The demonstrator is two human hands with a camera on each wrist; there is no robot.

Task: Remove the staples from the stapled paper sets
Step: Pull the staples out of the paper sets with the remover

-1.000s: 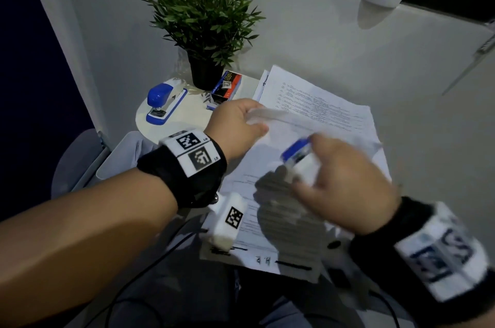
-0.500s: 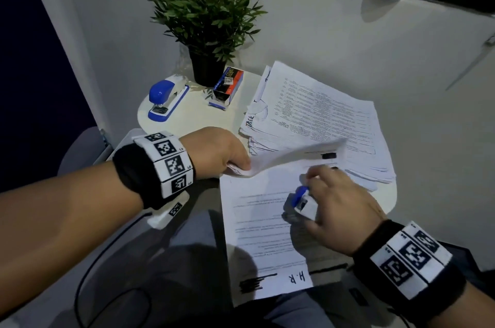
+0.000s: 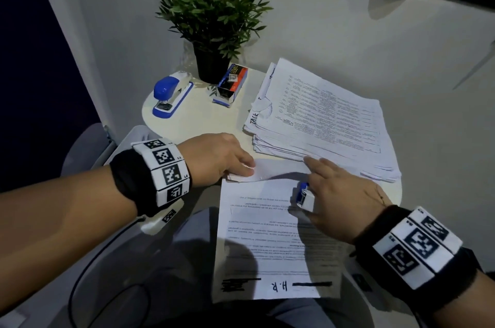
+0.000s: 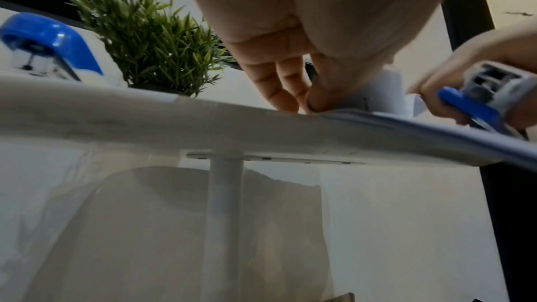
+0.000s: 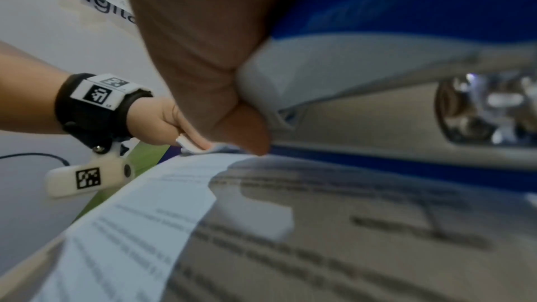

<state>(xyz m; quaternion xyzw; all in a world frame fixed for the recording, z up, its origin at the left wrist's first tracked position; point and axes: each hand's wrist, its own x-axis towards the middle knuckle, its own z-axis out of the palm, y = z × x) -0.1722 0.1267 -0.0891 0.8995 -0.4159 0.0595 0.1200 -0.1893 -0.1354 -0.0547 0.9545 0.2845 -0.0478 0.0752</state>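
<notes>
On our round white surface [image 3: 187, 124] the big stack of printed papers [image 3: 326, 118] fills the far right side, and in front of it, hanging over the near edge toward our lap, lies the paper set [image 3: 262, 242] we are working on, its text upside down to us and "H.R" handwritten at the near end. It is thin, light and floppy, so we judge it will slide and buckle unless pinned flat, and the sheets will tear at the corner if pulled hard; the best hold is right beside the stapled corner. Our left hand [image 3: 217, 159] pinches the folded-back top corner there, fingers curled on the sheet. Our right hand [image 3: 340, 199] wraps a small blue and white staple remover [image 3: 304, 195] and rests on the page, index finger stretched toward the stack. The staple itself we cannot make out, probably hidden under the left fingers. Behind stand a potted plant [image 3: 211, 17], a blue stapler [image 3: 171, 94] and a staple box [image 3: 231, 82].
</notes>
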